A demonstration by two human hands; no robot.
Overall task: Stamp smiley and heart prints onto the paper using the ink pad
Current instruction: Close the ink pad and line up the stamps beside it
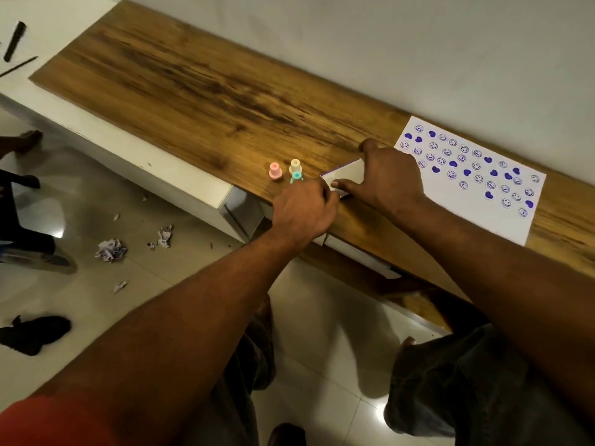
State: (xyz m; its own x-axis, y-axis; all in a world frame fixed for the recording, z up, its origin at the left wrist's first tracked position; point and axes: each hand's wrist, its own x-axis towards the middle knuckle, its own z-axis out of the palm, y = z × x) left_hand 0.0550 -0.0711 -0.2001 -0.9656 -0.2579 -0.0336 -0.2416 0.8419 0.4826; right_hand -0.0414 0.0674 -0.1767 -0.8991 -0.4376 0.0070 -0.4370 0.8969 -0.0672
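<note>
A white paper sheet (476, 201) covered with several blue smiley and heart prints lies on the wooden shelf (199, 91) at the right, against the wall. Left of it sits a white ink pad case (346, 173). My right hand (386, 178) rests over its right side with the thumb on its front edge. My left hand (302, 214) grips the case's near left corner. Whether the lid is up or down is hidden by my hands. Three small stamps stand just left of the case: pink (275, 171), cream (295, 165) and teal (296, 177), the teal one partly behind my left hand.
The shelf stretches bare to the far left along a white wall. Below it are white drawer fronts (145, 169). Crumpled paper scraps (111, 250) lie on the tiled floor, and another person's feet (29, 141) are at the left edge. A black comb (14, 40) lies far left.
</note>
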